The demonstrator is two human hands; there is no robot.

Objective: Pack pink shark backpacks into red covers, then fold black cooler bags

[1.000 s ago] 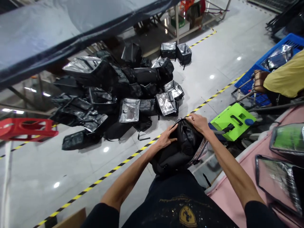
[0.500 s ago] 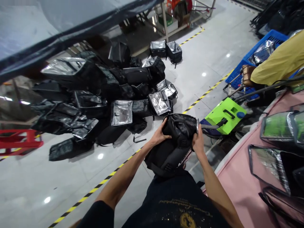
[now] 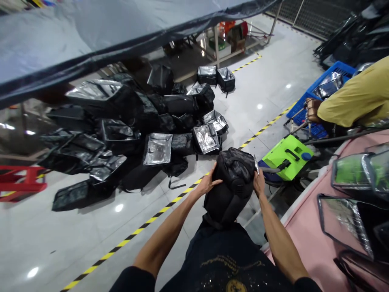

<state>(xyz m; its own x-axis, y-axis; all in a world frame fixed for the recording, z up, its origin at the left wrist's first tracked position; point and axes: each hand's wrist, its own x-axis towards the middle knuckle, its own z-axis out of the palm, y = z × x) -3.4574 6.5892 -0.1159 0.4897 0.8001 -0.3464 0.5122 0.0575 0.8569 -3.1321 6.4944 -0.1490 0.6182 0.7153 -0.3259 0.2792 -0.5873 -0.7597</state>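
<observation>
In front of my torso I hold a black bag [image 3: 232,190] with padded panels and a strap; it looks like a backpack. My left hand [image 3: 209,182] grips its left side, thumb stretched across the panel toward me. On the opposite side my right hand [image 3: 259,183] closes around the edge, close to a strip of silvery lining. The fingertips of both hands are partly hidden behind the bag. Just beyond it on the floor lies an open bag [image 3: 207,138] with silver lining.
A heap of black bags [image 3: 182,104] covers the floor ahead and left. At right stand a lime-green machine [image 3: 288,156], a blue crate [image 3: 310,91], a seated person in yellow trousers [image 3: 355,95], and a pink-covered table [image 3: 300,227]. A grey sheet [image 3: 121,24] stretches across the upper left.
The bag has turned more upright between my hands, and its lower end has swung to the right. Both hands keep their hold. The camera view has shifted slightly.
</observation>
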